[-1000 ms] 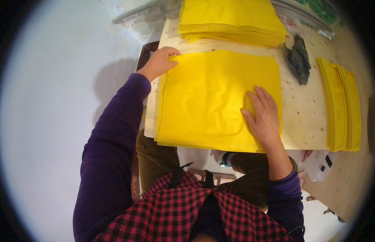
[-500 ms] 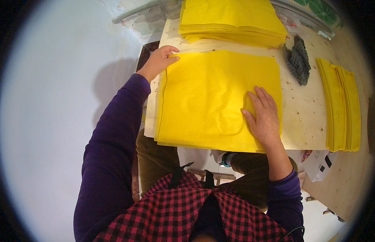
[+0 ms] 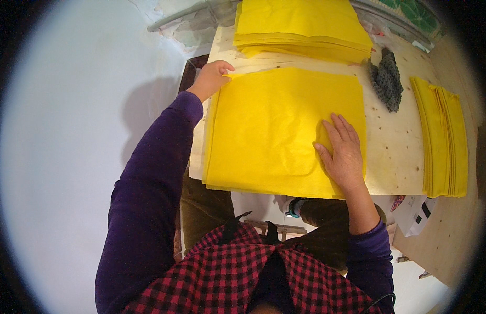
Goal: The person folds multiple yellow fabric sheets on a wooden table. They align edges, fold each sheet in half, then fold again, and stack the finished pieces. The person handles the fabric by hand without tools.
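Observation:
A yellow fabric sheet lies spread over other yellow layers, whose edges show along its left side and front. At its far left corner is my left hand, with fingers curled and the corner pinched between thumb and fingers. The thumb tip is partly hidden by the fabric. My right hand rests flat on the right part of the sheet, fingers stretched out and slightly spread. Small wrinkles run through the cloth to the left of that hand.
Beyond the sheet lies a thick stack of yellow fabric on the wooden table. A dark grey knitted piece sits at the far right. Folded yellow pieces lie along the right side. A white wall stands close on the left.
My left hand has shifted slightly right at the far left corner, and its thumb now shows less. The sheet's left edge moved a little right. My right hand stays put.

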A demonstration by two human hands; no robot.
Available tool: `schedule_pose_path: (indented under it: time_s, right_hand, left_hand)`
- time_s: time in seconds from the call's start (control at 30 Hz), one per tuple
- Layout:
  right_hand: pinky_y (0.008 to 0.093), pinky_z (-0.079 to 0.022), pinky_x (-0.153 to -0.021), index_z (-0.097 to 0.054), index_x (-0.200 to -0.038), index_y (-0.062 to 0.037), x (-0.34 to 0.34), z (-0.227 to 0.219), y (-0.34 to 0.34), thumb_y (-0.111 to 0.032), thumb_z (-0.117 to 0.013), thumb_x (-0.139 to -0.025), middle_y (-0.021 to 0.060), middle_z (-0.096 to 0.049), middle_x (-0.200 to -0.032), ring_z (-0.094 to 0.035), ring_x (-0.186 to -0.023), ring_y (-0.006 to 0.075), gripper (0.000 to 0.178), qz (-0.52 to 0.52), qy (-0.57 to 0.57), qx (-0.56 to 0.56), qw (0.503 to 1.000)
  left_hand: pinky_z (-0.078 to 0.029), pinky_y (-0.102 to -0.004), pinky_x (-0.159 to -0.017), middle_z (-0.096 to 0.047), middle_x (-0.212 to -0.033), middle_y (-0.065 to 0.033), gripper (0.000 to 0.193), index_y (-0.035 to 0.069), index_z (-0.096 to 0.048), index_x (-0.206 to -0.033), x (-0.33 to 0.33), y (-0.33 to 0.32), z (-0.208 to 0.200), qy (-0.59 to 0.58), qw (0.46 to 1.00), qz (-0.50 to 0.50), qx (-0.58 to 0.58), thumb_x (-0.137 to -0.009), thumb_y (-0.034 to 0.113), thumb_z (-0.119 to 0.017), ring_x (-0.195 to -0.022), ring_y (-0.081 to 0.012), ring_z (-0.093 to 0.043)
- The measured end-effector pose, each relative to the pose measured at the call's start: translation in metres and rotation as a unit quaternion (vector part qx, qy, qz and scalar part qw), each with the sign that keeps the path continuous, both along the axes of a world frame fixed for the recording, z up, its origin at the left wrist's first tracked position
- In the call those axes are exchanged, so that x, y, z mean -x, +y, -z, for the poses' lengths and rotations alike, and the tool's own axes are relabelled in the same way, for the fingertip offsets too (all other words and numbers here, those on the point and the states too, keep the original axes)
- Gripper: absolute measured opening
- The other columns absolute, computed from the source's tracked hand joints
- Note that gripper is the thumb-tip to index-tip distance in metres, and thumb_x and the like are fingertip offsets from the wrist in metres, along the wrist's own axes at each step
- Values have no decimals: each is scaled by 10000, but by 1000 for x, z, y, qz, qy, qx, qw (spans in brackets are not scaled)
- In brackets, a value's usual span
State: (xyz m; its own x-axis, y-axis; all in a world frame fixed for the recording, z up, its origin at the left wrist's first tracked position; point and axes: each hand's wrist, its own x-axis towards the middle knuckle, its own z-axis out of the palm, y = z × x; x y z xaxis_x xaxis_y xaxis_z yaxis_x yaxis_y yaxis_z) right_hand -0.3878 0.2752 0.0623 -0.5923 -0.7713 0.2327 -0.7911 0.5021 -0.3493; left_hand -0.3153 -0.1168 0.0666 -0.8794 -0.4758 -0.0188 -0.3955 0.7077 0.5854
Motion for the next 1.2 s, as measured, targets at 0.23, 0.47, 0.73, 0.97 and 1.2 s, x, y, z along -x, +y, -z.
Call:
schedule_pose_path:
  time_s: [0.23, 0.47, 0.73, 0.97, 1.2]
  right_hand:
    - [456, -253, -1120, -523, -1282, -44, 0, 0, 0, -301, -642, -846, 174, -430, -1413, -365, -1333, 344, 521, -2, -5, 2, 1000]
    - [457, -255, -1120, -523, -1280, -40, 0, -1, 0, -294, -641, -846, 180, -423, -1416, -365, -1333, 345, 516, -2, -8, 4, 1000]
    - [459, -263, -1114, -526, -1282, -44, -1, 0, 1, -303, -648, -841, 180, -433, -1407, -368, -1329, 344, 525, 0, -4, 10, 1000]
    - [457, -263, -1113, -529, -1284, -53, 1, 4, 2, -321, -644, -845, 164, -443, -1410, -373, -1330, 342, 527, -5, 3, 13, 1000]
    - [455, -262, -1113, -536, -1283, -56, 3, 5, 3, -352, -615, -869, 155, -441, -1419, -369, -1337, 342, 516, -4, -7, 11, 1000]
  left_hand:
    - [-494, -287, -770, -657, -921, -91, 278, 57, -659, -1026, -1, 3, 9, 35, 999, -29, -5, -749, 61, -684, -857, -191, -628]
    - [-400, -380, -1017, -577, -1233, -153, 315, 61, -600, -1166, -4, 46, -17, 145, 961, 86, 217, -854, 92, -624, -1170, -305, -529]
    - [-113, -489, -1154, -240, -1543, -128, 563, 149, -298, -1473, -4, 156, -4, 4, 964, 230, 132, -985, 419, -383, -1438, -319, -171]
    - [-103, -569, -1132, -265, -1536, -111, 583, 162, -339, -1455, -14, 135, 16, -37, 969, 110, 218, -959, 457, -418, -1430, -321, -191]
    - [-114, -596, -1121, -249, -1541, -127, 583, 179, -339, -1460, -21, 107, 19, -69, 978, -27, 197, -962, 477, -396, -1435, -308, -183]
